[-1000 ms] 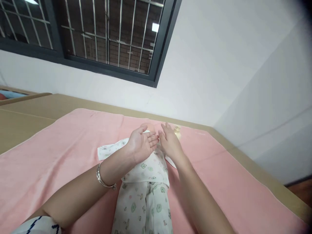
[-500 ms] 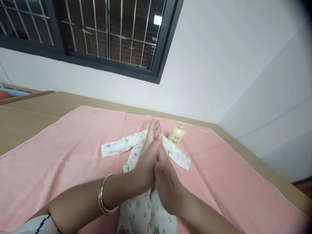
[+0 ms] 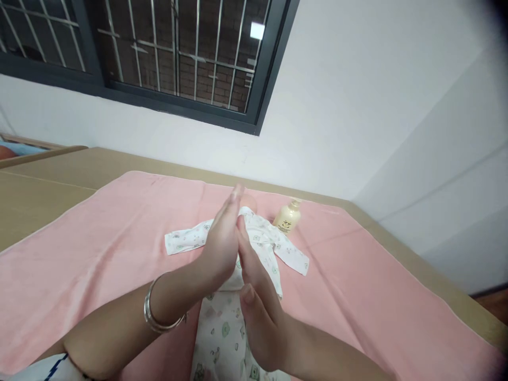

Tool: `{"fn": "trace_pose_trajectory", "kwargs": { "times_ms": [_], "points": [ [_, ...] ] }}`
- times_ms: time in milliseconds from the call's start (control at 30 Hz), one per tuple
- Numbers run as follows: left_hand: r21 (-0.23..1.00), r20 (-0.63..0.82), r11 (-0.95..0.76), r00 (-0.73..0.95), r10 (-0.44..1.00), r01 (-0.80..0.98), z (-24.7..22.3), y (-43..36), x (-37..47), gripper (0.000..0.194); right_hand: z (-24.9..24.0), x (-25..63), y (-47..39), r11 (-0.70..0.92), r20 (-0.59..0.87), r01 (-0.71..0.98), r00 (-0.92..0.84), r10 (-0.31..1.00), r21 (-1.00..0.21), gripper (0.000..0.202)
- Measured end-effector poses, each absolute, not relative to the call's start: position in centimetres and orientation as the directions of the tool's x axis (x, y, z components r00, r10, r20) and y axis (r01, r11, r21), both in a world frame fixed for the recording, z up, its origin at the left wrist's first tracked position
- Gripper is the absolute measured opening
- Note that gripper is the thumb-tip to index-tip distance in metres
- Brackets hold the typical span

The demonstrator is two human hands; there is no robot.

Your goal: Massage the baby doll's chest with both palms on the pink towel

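Head view. The left hand (image 3: pixel 222 243) and the right hand (image 3: pixel 264 317) are set palm to palm above the clothing, flat and unclenched, with the fingers straight and close together. The right hand sits lower, so the left fingertips reach beyond its own. Each hand meets only the other; whether anything lies between the palms cannot be told. A silvery bangle (image 3: pixel 148 309) encircles the left wrist.

Beneath and beyond the hands lies a white printed top (image 3: pixel 264 238), its sleeves spread to either side, with matching trousers (image 3: pixel 220 330) extending toward the viewer; the hands hide part of both. A rounded pink form (image 3: pixel 249 201) shows at the collar. A pale yellow bottle (image 3: pixel 289 217) rests just beside the top's right-hand sleeve. All lie on a pink blanket (image 3: pixel 349 301) spread over a wooden surface (image 3: pixel 51 177). Behind rise a white wall (image 3: pixel 317 106) and a dark-framed, barred window (image 3: pixel 254 114).
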State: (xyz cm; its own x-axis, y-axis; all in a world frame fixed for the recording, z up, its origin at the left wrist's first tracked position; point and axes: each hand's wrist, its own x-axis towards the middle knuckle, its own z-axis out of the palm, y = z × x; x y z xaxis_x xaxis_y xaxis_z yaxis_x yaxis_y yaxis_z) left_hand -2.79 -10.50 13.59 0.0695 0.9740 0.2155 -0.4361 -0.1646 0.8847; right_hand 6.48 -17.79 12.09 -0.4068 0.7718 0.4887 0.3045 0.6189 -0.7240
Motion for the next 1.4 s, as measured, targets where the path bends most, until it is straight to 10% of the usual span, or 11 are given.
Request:
{"fn": "trace_pose_trajectory", "kwargs": {
  "times_ms": [233,467,667,767,867,1167,1400],
  "points": [
    [0.917,0.27,-0.276,-0.063,0.961,-0.286,9.8,-4.6,-0.9,0.045,10.0,9.3,-10.5,0.455,0.519,0.543,-0.042,0.854,-0.706,0.046],
    [0.955,0.296,-0.294,-0.05,0.954,0.046,2.7,-0.7,0.8,0.031,6.2,11.9,-4.0,0.334,0.252,0.865,-0.252,0.934,-0.375,0.048],
    [0.928,0.373,-0.37,-0.085,0.924,0.046,1.5,-1.4,0.5,0.026,5.7,11.8,-4.4,0.061,0.177,0.968,-0.017,0.984,-0.243,0.065],
    [0.911,0.413,-0.408,-0.105,0.905,0.065,1.4,-1.6,0.3,0.028,5.7,10.7,-5.5,0.193,0.204,0.969,-0.161,0.966,-0.152,0.056],
    [0.87,0.472,-0.448,-0.083,0.878,0.206,1.1,-1.8,0.3,0.034,5.7,11.0,-5.1,0.395,0.17,0.901,-0.367,0.915,-0.182,0.052],
    [0.599,0.395,-0.396,0.174,0.902,0.696,0.8,-0.3,0.0,0.049,6.0,12.8,-3.3,0.034,0.089,0.967,-0.011,0.996,-0.254,0.06],
    [0.427,0.371,-0.36,0.202,0.907,0.83,1.1,-0.8,0.0,0.051,6.8,11.4,-5.3,0.162,0.075,0.965,-0.149,0.986,-0.208,0.052]
  ]
}}
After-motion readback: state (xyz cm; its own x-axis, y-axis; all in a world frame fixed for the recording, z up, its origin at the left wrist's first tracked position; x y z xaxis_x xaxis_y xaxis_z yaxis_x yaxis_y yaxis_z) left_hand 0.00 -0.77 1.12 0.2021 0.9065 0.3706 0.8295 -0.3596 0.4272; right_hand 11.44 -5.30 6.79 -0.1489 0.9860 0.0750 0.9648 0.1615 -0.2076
